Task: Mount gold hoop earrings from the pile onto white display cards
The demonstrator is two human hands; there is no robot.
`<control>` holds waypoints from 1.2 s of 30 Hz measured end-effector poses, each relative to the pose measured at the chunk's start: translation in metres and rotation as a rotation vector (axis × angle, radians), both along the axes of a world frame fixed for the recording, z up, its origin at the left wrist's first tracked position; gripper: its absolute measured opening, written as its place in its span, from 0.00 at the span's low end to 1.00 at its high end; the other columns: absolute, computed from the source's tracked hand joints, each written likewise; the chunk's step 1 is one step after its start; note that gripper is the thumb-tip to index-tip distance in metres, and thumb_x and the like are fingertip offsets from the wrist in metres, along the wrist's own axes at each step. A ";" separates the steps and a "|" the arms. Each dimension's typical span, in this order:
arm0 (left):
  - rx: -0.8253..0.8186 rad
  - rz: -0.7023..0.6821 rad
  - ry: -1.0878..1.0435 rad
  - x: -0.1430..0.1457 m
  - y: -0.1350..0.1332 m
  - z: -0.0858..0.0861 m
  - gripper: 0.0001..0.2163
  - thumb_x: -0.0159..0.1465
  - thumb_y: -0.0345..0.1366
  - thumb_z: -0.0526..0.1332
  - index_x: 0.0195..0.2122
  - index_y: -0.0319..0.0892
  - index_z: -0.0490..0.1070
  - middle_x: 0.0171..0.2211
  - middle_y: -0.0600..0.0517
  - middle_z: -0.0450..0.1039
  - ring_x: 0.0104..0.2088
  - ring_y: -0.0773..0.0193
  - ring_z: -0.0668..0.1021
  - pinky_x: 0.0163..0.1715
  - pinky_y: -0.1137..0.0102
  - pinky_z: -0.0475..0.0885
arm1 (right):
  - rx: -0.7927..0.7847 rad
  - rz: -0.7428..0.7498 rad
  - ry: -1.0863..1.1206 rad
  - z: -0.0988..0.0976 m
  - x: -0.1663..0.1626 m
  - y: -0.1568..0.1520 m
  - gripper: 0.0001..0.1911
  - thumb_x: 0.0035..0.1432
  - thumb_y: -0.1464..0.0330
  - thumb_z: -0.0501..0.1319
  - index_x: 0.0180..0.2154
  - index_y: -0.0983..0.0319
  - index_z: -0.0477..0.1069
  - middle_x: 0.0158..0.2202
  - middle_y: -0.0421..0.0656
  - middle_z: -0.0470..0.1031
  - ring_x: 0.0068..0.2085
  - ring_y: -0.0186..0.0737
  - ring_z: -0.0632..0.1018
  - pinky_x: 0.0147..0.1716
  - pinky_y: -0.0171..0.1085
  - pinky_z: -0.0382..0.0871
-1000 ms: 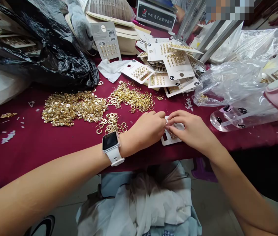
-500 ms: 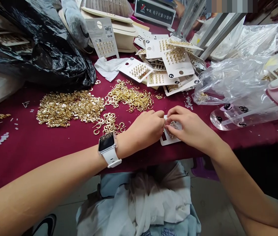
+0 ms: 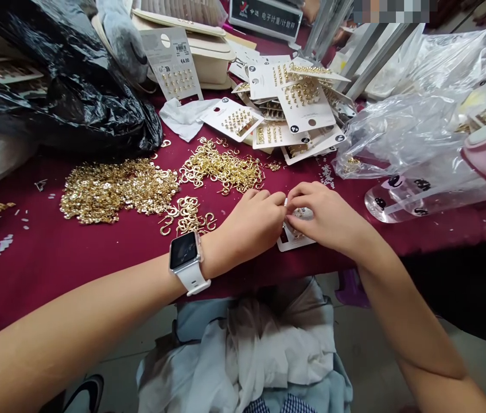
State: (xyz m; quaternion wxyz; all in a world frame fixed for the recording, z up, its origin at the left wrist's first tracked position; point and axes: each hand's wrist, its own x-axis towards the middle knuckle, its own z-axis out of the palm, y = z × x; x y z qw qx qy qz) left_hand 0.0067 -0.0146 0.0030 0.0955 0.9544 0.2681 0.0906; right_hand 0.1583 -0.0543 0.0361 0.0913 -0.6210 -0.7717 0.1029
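A white earring card lies near the table's front edge, largely covered by my hands. My left hand, with a white-strapped watch on the wrist, is closed at the card's left side, its fingertips hidden. From the right, my right hand curls its thumb and forefinger into a pinch over the card, meeting the left fingers. Whatever is between the fingers is too small or hidden to make out. Loose gold hoop earrings sit just beyond the watch.
Gold earring hooks and a heap of small gold pieces lie behind and left. Filled earring cards are piled at the back. A black plastic bag stands left; clear plastic bags crowd the right beside metal posts.
The whole view has shifted slightly. My hands remain together over the card, with only a slight change in the right fingers' pose.
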 end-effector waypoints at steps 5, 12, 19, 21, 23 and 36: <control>0.158 -0.063 -0.037 -0.004 0.001 -0.006 0.10 0.65 0.30 0.52 0.32 0.37 0.72 0.35 0.48 0.72 0.36 0.60 0.73 0.39 0.65 0.62 | 0.214 0.017 0.106 0.007 0.022 0.038 0.05 0.56 0.68 0.61 0.30 0.55 0.77 0.37 0.43 0.74 0.44 0.47 0.73 0.49 0.51 0.67; 0.395 -0.160 -0.059 -0.009 -0.001 -0.005 0.08 0.63 0.28 0.53 0.32 0.38 0.71 0.33 0.48 0.72 0.36 0.59 0.73 0.39 0.64 0.63 | 0.444 0.009 -0.096 -0.031 0.032 0.086 0.09 0.59 0.70 0.56 0.33 0.58 0.76 0.44 0.46 0.69 0.52 0.58 0.67 0.53 0.62 0.60; 0.533 -0.156 -0.087 -0.012 -0.002 0.002 0.13 0.67 0.28 0.49 0.31 0.40 0.71 0.33 0.50 0.72 0.37 0.60 0.73 0.42 0.63 0.63 | 0.508 -0.020 -0.124 -0.047 0.035 0.085 0.08 0.59 0.70 0.56 0.31 0.60 0.74 0.41 0.47 0.67 0.51 0.56 0.66 0.53 0.62 0.59; 0.556 -0.156 -0.107 -0.013 -0.002 0.003 0.13 0.68 0.29 0.49 0.32 0.40 0.71 0.33 0.51 0.73 0.36 0.61 0.73 0.42 0.64 0.63 | 0.521 -0.010 -0.126 -0.050 0.034 0.087 0.08 0.60 0.70 0.56 0.30 0.61 0.73 0.40 0.47 0.67 0.51 0.55 0.66 0.53 0.61 0.60; 0.551 -0.166 -0.117 -0.013 -0.002 0.003 0.11 0.68 0.32 0.51 0.32 0.41 0.71 0.33 0.51 0.73 0.36 0.61 0.73 0.43 0.64 0.63 | 0.523 -0.013 -0.122 -0.052 0.033 0.088 0.09 0.60 0.70 0.55 0.30 0.61 0.72 0.39 0.47 0.68 0.51 0.55 0.66 0.53 0.60 0.60; 0.303 -0.116 -0.055 -0.011 0.000 0.000 0.11 0.65 0.35 0.54 0.30 0.39 0.74 0.34 0.50 0.74 0.36 0.59 0.73 0.41 0.62 0.61 | 0.351 -0.063 0.169 -0.016 0.032 0.013 0.04 0.59 0.69 0.57 0.34 0.58 0.71 0.37 0.42 0.75 0.44 0.44 0.73 0.49 0.47 0.64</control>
